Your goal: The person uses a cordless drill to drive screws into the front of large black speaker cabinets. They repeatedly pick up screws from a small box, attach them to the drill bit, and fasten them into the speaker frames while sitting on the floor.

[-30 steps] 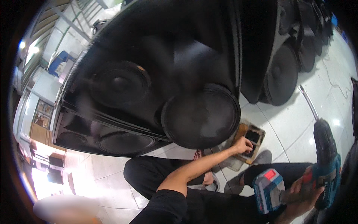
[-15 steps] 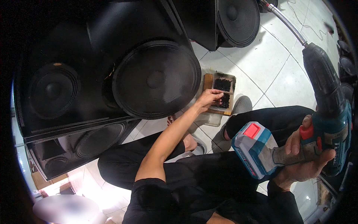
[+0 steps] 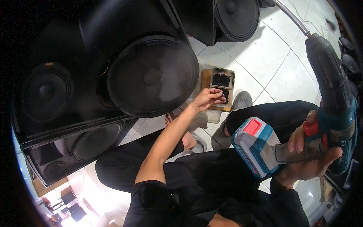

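My left hand (image 3: 208,99) reaches over the near compartment of a small two-part tray (image 3: 233,70). Its fingertips are pinched together, with a tiny dark thing seeming to show between them, too small to name. Both compartments hold black bits like small screws (image 3: 221,80). On the right, my right hand (image 3: 302,159) is wrapped round the grip of a teal and black cordless drill (image 3: 332,98), a forefinger by its red trigger. The drill points away from me, with a long silver shaft (image 3: 293,17) in its chuck. Its battery (image 3: 253,147) is toward the middle.
A big black speaker cabinet with a large round cone (image 3: 153,75) fills the left. Another cabinet with a speaker cone (image 3: 237,19) stands at the far side. A wooden board (image 3: 206,79) lies under the tray on white floor tiles (image 3: 280,56). My sandalled foot (image 3: 242,101) is beside the tray.
The whole view has shifted slightly, so things appear a little further left and up. My left fingertips have moved slightly nearer to me over the tray. The right hand still holds the drill.
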Demonstrator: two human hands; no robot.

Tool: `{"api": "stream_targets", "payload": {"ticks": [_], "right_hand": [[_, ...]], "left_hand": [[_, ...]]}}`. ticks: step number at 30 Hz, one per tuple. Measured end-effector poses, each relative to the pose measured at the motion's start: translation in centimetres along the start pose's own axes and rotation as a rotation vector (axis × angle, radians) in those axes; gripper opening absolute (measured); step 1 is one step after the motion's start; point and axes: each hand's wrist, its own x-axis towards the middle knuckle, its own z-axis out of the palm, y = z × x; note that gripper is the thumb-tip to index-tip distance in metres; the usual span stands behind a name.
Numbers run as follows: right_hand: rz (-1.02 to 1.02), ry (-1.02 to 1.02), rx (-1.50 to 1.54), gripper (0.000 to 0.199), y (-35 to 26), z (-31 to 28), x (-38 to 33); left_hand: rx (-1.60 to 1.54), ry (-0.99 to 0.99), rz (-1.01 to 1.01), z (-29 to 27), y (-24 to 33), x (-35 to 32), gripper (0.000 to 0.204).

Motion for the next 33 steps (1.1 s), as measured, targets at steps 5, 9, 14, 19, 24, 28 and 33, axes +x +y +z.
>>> {"api": "stream_targets", "payload": {"ticks": [5, 9, 14, 19, 24, 28, 33], "right_hand": [[-0.048, 0.029, -0.045, 0.089, 0.2, 0.1, -0.1], [-0.057, 0.024, -0.028, 0.087, 0.1, 0.7, 0.1], [-0.078, 0.035, -0.055, 0.086, 0.3, 0.7, 0.1], [-0.064, 0.017, -0.052, 0.086, 0.3, 0.6, 0.1], [-0.04, 0.044, -0.008, 0.087, 0.3, 0.8, 0.0], [-0.015, 0.072, 0.01, 0.088, 0.1, 0.5, -0.4], [-0.081, -0.011, 0.119, 0.095, 0.2, 1.3, 0.5]], "left_hand": [[-0.019, 0.026, -0.006, 0.4, -0.4, -0.3, 0.019], [-0.038, 0.016, 0.03, 0.1, -0.2, -0.3, 0.02], [0.022, 0.051, 0.022, 0.8, 0.2, -0.6, 0.019], [0.033, 0.074, 0.037, 0.7, -0.2, -0.3, 0.016], [0.075, 0.063, 0.045, 1.3, 0.2, 0.0, 0.017], [0.084, 0.059, 0.085, 2.7, 1.7, 0.0, 0.019], [0.052, -0.022, 0.219, 5.9, 6.0, -1.1, 0.017]]}}
